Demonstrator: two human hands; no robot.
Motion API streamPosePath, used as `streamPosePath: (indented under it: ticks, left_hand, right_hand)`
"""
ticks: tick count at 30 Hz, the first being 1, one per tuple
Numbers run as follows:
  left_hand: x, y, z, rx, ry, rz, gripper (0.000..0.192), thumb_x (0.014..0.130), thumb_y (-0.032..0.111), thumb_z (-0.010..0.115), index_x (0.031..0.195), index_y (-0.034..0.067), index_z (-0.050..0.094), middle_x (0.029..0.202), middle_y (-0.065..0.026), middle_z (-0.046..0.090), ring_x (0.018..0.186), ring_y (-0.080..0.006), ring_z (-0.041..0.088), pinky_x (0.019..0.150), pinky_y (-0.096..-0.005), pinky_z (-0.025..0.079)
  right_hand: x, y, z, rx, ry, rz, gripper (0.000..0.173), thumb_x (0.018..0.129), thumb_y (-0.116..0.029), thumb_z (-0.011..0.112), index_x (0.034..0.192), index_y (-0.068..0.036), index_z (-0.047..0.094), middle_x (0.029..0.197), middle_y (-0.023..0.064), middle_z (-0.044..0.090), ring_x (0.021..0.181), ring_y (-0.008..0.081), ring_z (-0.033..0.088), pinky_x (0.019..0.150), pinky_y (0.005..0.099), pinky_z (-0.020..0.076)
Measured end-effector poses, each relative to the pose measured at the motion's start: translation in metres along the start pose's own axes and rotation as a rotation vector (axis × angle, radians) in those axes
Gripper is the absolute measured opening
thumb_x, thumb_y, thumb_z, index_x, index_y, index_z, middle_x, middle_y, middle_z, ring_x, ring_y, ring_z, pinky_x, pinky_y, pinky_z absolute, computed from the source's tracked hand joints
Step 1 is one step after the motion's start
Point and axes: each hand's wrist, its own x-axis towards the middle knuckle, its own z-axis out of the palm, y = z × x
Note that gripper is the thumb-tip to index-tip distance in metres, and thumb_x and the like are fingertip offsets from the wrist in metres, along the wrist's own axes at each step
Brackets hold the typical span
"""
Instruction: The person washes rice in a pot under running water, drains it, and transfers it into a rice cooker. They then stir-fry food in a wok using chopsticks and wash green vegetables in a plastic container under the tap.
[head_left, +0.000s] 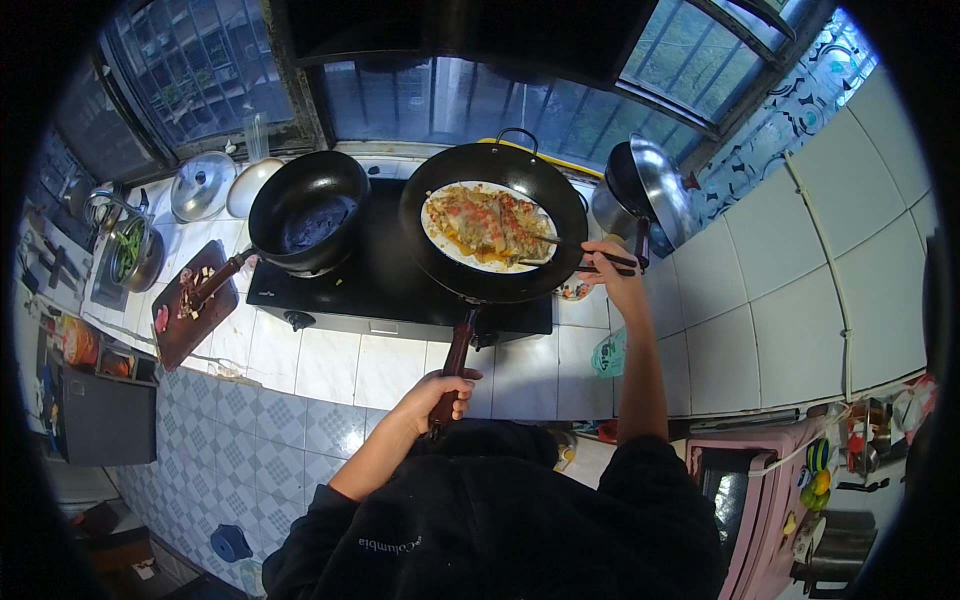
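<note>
My left hand grips the dark red handle of a black wok on the right side of the gas stove. Inside the wok lies a white plate bearing cooked food, which looks like fish topped with chopped red pepper. With my right hand I hold a pair of dark chopsticks. Their tips reach the right part of the plate, at the edge of the food. Whether they pinch anything is too small to tell.
A second black pan sits on the stove's left side. Its handle overhangs a wooden cutting board with chopped ingredients. Further left is a metal pot with green vegetables. Stacked pans and a metal lid stand right of the wok, near the tiled wall.
</note>
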Motion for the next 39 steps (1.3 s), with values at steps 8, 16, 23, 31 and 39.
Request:
streamPosePath:
  ticks: [8, 16, 23, 31, 39]
  left_hand:
    - [-0.002, 0.002, 0.003, 0.037, 0.0, 0.006, 0.036, 0.079, 0.007, 0.057, 0.112, -0.004, 0.048, 0.067, -0.0015, 0.049, 0.052, -0.0095, 0.047, 0.045, -0.0215, 0.041]
    - [0.0, 0.001, 0.0, 0.026, 0.003, -0.006, 0.038, 0.079, 0.007, 0.057, 0.114, -0.003, 0.049, 0.067, -0.0026, 0.049, 0.053, -0.0097, 0.046, 0.045, -0.0217, 0.04]
    - [0.002, -0.001, -0.002, 0.03, -0.022, 0.021, 0.037, 0.078, 0.007, 0.057, 0.112, -0.003, 0.049, 0.067, -0.0019, 0.049, 0.053, -0.0099, 0.047, 0.045, -0.0222, 0.041]
    - [0.004, -0.002, -0.005, 0.01, -0.036, 0.003, 0.04, 0.079, 0.005, 0.055, 0.117, -0.004, 0.046, 0.068, -0.003, 0.048, 0.053, -0.0099, 0.045, 0.045, -0.0218, 0.04]
    - [0.002, -0.001, -0.003, 0.024, -0.03, 0.011, 0.04, 0.079, 0.006, 0.056, 0.117, -0.005, 0.046, 0.068, -0.0028, 0.048, 0.053, -0.01, 0.045, 0.047, -0.0219, 0.041]
  right_hand:
    - [0.009, -0.001, 0.025, -0.305, -0.217, -0.201, 0.017, 0.088, -0.007, 0.052, 0.097, 0.002, 0.063, 0.084, 0.0074, 0.06, 0.074, 0.014, 0.063, 0.068, 0.0228, 0.0484]
    - [0.023, 0.011, 0.026, -0.188, -0.095, -0.075, 0.022, 0.092, -0.012, 0.05, 0.1, 0.005, 0.062, 0.093, 0.0109, 0.063, 0.079, 0.0177, 0.066, 0.069, 0.0237, 0.0538]
    - [0.015, 0.049, -0.01, 0.315, 0.19, 0.046, 0.031, 0.09, -0.018, 0.053, 0.099, 0.011, 0.059, 0.09, 0.0208, 0.064, 0.075, 0.0305, 0.068, 0.066, 0.0291, 0.057]
    - [0.02, 0.063, -0.026, 0.492, 0.247, 0.171, 0.028, 0.091, -0.014, 0.051, 0.101, 0.012, 0.055, 0.095, 0.0213, 0.062, 0.082, 0.0341, 0.066, 0.072, 0.0337, 0.058]
    - [0.031, 0.065, -0.013, 0.556, 0.26, 0.162, 0.028, 0.092, -0.015, 0.05, 0.1, 0.011, 0.056, 0.094, 0.0215, 0.062, 0.081, 0.0342, 0.066, 0.072, 0.0333, 0.0581]
